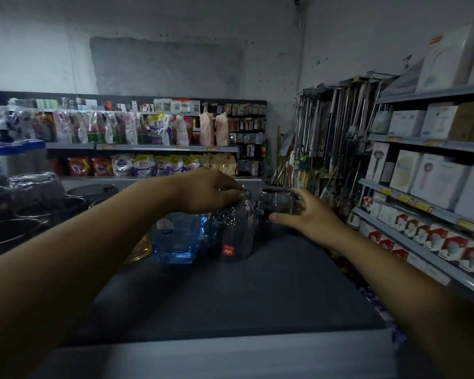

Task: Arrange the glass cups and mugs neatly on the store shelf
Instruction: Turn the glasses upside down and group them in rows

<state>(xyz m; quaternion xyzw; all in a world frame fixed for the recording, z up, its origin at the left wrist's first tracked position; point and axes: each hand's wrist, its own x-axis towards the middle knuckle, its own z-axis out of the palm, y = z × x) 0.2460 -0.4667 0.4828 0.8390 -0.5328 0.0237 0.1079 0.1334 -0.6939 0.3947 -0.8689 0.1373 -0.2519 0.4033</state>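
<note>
Glass cups, far end of dark shelf top (257,291): wrapped tall cup (237,233), upright, left hand (212,191) curled over its top; round cup (274,201) just beside it rightward, right hand (305,213) cupped round its side, thumb out

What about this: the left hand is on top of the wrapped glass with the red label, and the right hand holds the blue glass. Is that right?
Not quite. In the head view the right hand holds the dark glass right of the wrapped glass; the blue glass stands on its other side. The left hand is on top of the wrapped glass, as said.
</note>
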